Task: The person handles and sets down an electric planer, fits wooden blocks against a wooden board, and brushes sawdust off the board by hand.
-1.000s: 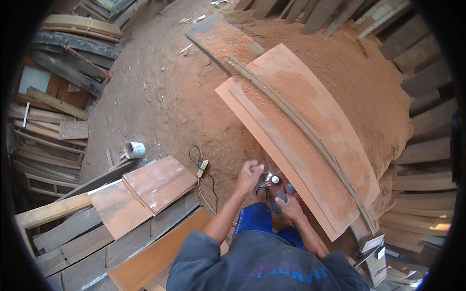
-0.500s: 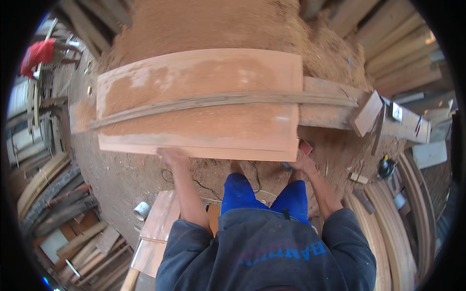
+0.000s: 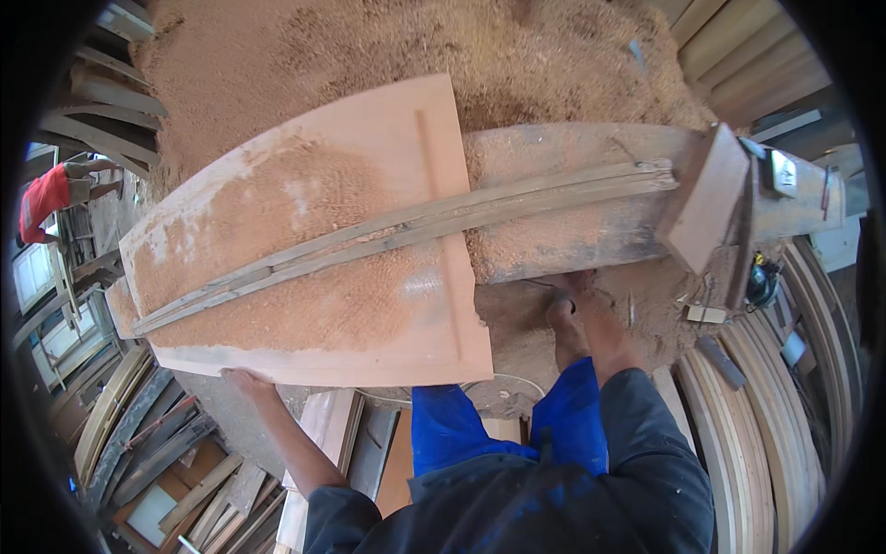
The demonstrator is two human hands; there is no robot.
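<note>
A wide wooden panel (image 3: 388,138), dusted with sawdust, lies slanted across a long plank bench (image 3: 554,245). At the panel's near left edge, my left hand (image 3: 247,379) is closed on the rim, with some fingers hidden beneath. Two thin wooden strips (image 3: 369,238) run lengthwise over the panel and the bench. My right hand (image 3: 581,283) is lowered at the bench's near edge, right of the panel and apart from it. Its fingers are mostly hidden and dark there, so I cannot tell what it holds.
A wooden board (image 3: 706,198) stands tilted at the bench's right end. Curved timber pieces (image 3: 738,415) are stacked at lower right. Sawdust (image 3: 554,65) is heaped beyond the bench. A person in a red shirt (image 3: 44,198) bends at far left. Wood scraps (image 3: 212,499) lie lower left.
The panel has shifted left and turned, its right end now nearer me. My left hand moved left and nearer with it. My right hand has left the panel's corner and reaches down by the bench.
</note>
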